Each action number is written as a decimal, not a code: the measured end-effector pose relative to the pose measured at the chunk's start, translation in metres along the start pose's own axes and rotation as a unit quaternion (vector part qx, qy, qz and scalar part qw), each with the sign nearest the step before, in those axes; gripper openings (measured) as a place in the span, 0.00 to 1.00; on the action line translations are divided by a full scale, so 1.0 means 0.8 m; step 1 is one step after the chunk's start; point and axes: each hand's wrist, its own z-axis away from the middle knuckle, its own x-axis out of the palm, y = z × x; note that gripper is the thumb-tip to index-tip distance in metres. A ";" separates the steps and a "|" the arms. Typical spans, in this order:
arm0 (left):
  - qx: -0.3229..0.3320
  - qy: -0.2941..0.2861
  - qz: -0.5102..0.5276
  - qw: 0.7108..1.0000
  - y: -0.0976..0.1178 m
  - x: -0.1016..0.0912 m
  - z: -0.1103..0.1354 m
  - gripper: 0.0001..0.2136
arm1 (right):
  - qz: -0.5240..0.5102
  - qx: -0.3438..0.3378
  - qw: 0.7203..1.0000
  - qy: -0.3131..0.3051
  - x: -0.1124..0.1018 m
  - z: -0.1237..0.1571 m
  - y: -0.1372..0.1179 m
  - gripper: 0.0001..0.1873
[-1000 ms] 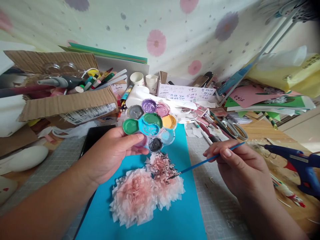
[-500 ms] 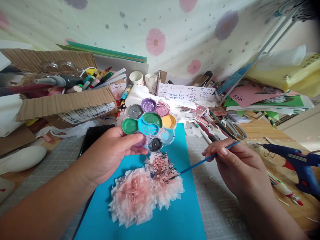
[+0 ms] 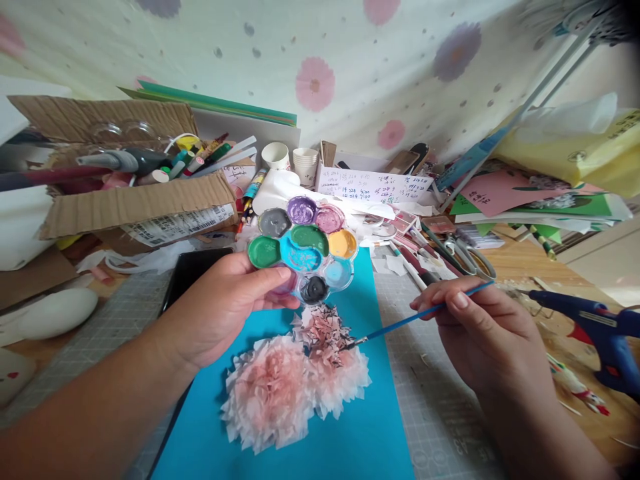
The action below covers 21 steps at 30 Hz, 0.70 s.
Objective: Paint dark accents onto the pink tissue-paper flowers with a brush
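My left hand (image 3: 235,300) is closed on the rim of a clear, flower-shaped paint palette (image 3: 303,253), thumb on top. Its wells hold purple, pink, yellow, green, blue, grey and black paint. Between the fingers of my right hand (image 3: 480,333) is a thin blue paintbrush (image 3: 400,323), slanting down to the left. The brush tip touches the right part of a pink and white tissue-paper flower (image 3: 337,373) whose upper petals carry black edges. Beside it on the left lies a rounder tissue-paper flower (image 3: 270,393) without black. Both rest on a blue sheet (image 3: 370,440).
A grey cutting mat (image 3: 440,413) lies under the sheet. To the right is a blue glue gun (image 3: 590,313); scissors (image 3: 467,253) and pens lie behind my right hand. A cardboard box (image 3: 145,200) of markers stands at the back left, paper cups (image 3: 305,165) at the back.
The brush has shifted slightly right and up across the flower's petals, my right hand with it. The palette stays in my left hand. The whole view has moved a little.
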 end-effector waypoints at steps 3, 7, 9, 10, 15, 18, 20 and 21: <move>0.004 -0.002 0.001 1.000 0.000 0.001 0.000 0.08 | -0.007 -0.013 1.000 -0.013 0.002 0.003 -0.002 0.07; 0.003 -0.006 0.003 1.000 0.000 0.003 0.002 0.06 | 0.021 -0.020 0.999 -0.041 0.004 0.008 -0.001 0.05; 0.004 -0.002 0.008 1.000 0.001 0.005 0.002 0.06 | 0.032 -0.021 0.998 -0.046 0.004 0.010 0.000 0.05; 0.005 -0.001 0.011 1.000 0.001 0.005 0.002 0.06 | 0.033 -0.022 0.998 -0.044 0.004 0.010 0.001 0.04; 0.010 -0.007 0.022 1.000 0.003 0.008 0.003 0.07 | 0.026 -0.022 0.998 -0.045 0.002 0.012 0.001 0.05; 0.010 -0.009 0.024 1.000 0.005 0.009 0.003 0.08 | 0.040 -0.028 0.997 -0.059 0.002 0.012 0.001 0.04; 0.009 -0.009 0.024 1.000 0.006 0.010 0.004 0.08 | 0.030 -0.041 0.997 -0.060 0.002 0.011 0.002 0.05; 0.008 -0.010 0.024 1.000 0.007 0.010 0.005 0.08 | 0.023 -0.048 0.997 -0.061 0.002 0.011 0.002 0.05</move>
